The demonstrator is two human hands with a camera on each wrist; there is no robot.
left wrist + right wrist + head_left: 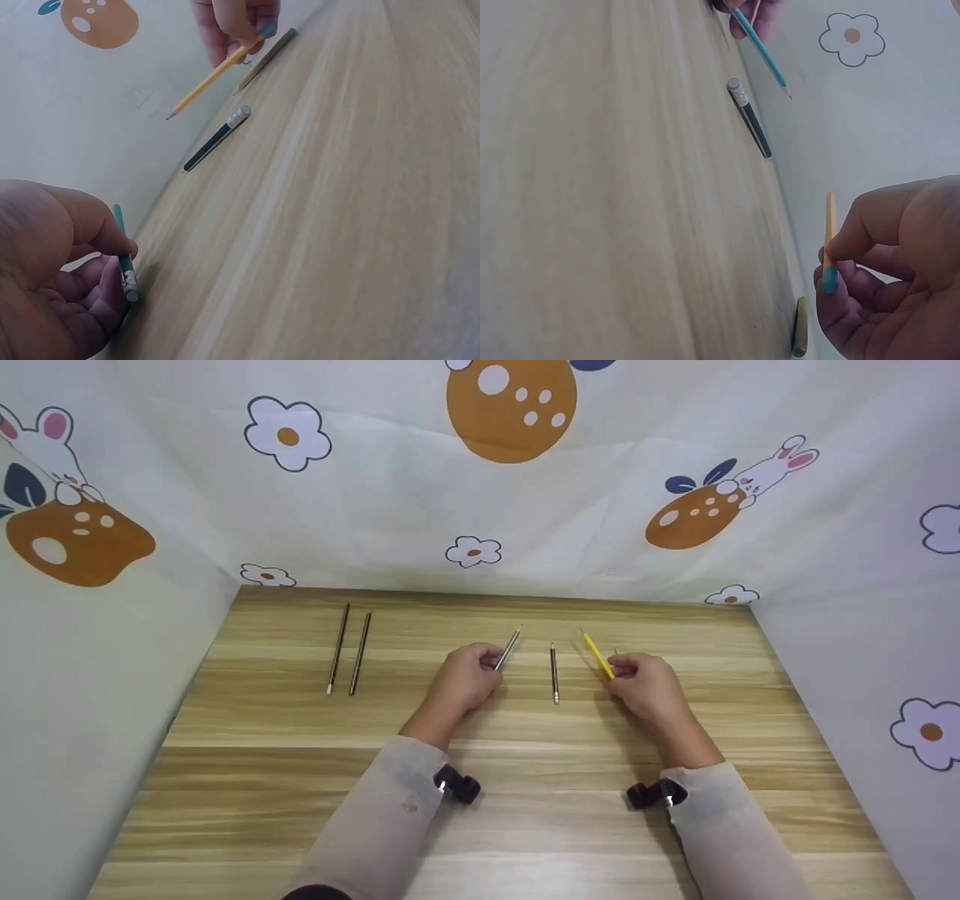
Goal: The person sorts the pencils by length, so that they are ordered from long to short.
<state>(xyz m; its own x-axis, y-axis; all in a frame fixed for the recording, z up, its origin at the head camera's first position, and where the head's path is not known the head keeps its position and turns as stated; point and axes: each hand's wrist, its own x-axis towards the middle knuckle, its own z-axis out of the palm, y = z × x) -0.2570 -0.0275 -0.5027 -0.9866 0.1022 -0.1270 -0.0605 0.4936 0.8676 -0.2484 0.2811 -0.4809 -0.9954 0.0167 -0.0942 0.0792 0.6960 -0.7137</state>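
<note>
My left hand [469,679] pinches a teal pencil [508,649] between thumb and fingers. Its sharpened tip points up and away to the right, and the silver-banded eraser end shows in the left wrist view. A yellow pencil [598,655] with a blue end is pinched in my right hand [649,686], its tip slanting away to the left. Between the two hands lies a dark pencil [554,671], eraser end towards me. Another pencil, brownish [800,328], lies on the table under the right hand, mostly hidden in the head view.
Two dark pencils, one white-ended [339,649] and one plain [361,654], lie side by side on the left part of the wooden table [525,825]. A printed cloth [375,510] with flowers and rabbits stands along the table's back and sides.
</note>
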